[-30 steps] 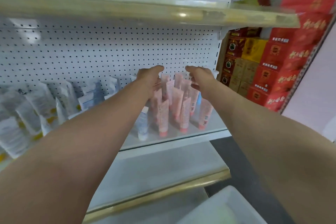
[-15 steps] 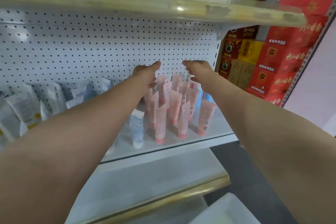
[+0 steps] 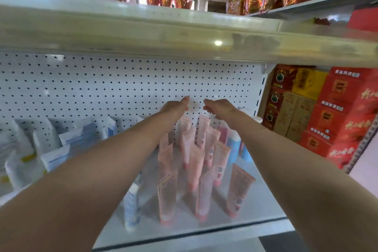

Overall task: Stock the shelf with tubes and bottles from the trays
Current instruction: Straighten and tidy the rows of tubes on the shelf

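Above three rows of pink tubes [image 3: 204, 161] (capped ends down), two hands [image 3: 194, 106].

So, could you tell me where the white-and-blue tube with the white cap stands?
In the head view, the white-and-blue tube stands cap-down near the shelf's front edge, just left of the pink tubes.

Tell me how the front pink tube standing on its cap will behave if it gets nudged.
The front pink tube stands tall on a narrow cap, so it probably tips easily. Other pink tubes stand close behind it, so it may topple them. It looks like soft plastic, likely light and squashy.
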